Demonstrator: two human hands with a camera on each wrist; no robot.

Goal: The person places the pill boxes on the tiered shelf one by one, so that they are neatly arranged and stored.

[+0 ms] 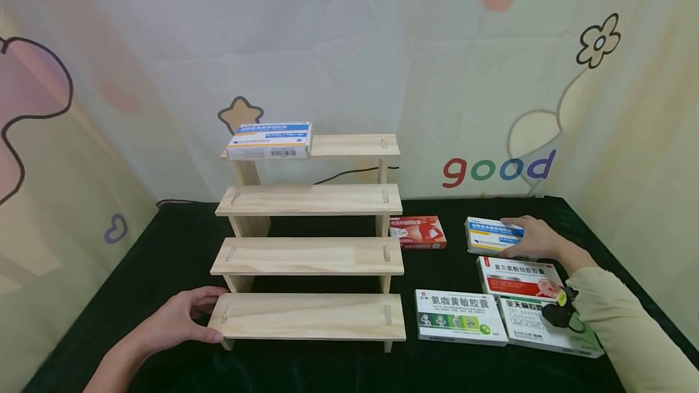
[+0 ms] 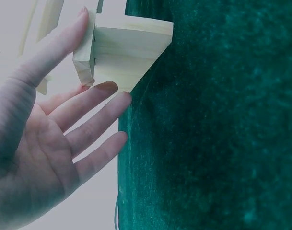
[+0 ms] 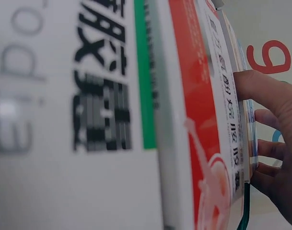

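Observation:
A four-tier wooden step rack [image 1: 311,315] stands in the middle of the head view. My left hand [image 1: 175,320] pinches the left end of its lowest board between thumb and index finger; the other fingers extend loosely in the left wrist view. At the right, my right hand [image 1: 537,241] holds a blue-and-white medicine box [image 1: 488,229] lying on the dark cloth, thumb on the near side and fingers on the far side. A similar blue-and-white box [image 1: 273,140] lies on the rack's top board, at the left.
Just in front of the right hand lies a red-and-white medicine box [image 1: 516,278]. Nearer are two green-and-white boxes, one left [image 1: 459,317] and one right [image 1: 537,326], partly under the sleeve. A red box [image 1: 420,232] sits beside the rack. Behind hangs a printed curtain [image 1: 349,65].

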